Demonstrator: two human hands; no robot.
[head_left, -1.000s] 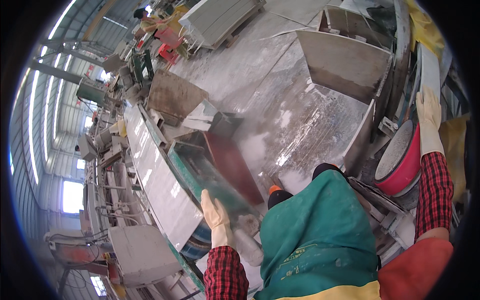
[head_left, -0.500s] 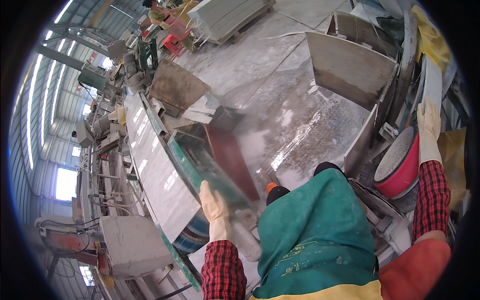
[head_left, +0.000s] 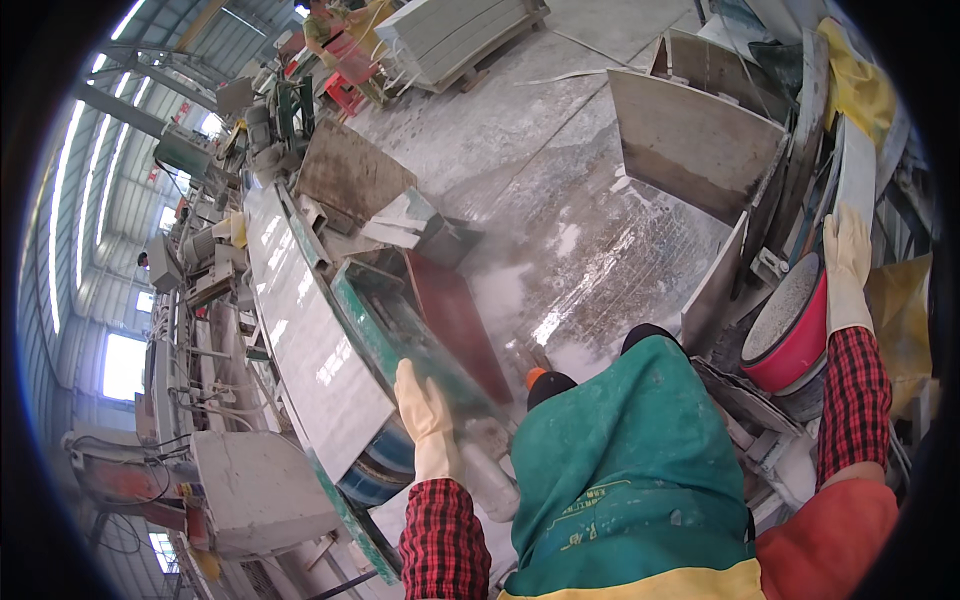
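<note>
My left hand, in a cream rubber glove, is held with its fingers stretched out beside the near right corner of a long, glossy pale slab. The fingertips seem to touch the slab's edge, though contact is hard to make out. The slab lies on a green-framed machine with a blue roller under its near end. Far to the right, my gloved right hand lies with straight fingers against the near end of a pale, narrow board. Whether its thumb hooks round the board is hidden.
A red-sided round drum stands left of my right hand. Brown upright panels lean beyond it. A dark red board stands beside the machine. The floor is wet and shiny. Another person is far off near stacked pale blocks.
The whole view has shifted very slightly. Both hands keep their places against the slab and the board. The distant person has changed posture a little.
</note>
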